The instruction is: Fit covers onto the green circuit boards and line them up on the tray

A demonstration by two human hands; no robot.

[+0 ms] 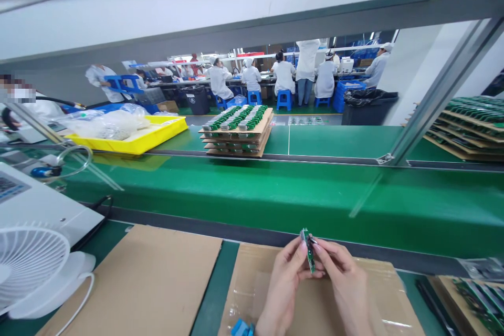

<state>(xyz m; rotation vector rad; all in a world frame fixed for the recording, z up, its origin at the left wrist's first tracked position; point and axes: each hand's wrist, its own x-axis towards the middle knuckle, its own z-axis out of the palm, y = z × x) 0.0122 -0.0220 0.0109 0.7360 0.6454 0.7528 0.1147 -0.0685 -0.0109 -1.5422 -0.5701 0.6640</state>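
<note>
A small green circuit board (pixel 310 258) is held upright, edge toward me, above a taped cardboard sheet (pixel 388 294). My left hand (pixel 284 272) pinches it from the left between thumb and fingers. From the other side, my right hand (pixel 342 269) grips the same board, its thumb and fingertips at a small dark part on the board's face. The fingers partly hide the board, so its details are too small to make out. Beside my left wrist lies a blue object (pixel 241 327), cut off by the lower edge of view.
Stacked boards on cardboard (pixel 236 128) and a yellow tray (pixel 136 139) of plastic bags stand beyond the green conveyor belt (pixel 244 189). A white fan (pixel 31 268) and plain cardboard (pixel 157 273) are left; more boards (pixel 482 299) lie right. Co-workers sit farther back.
</note>
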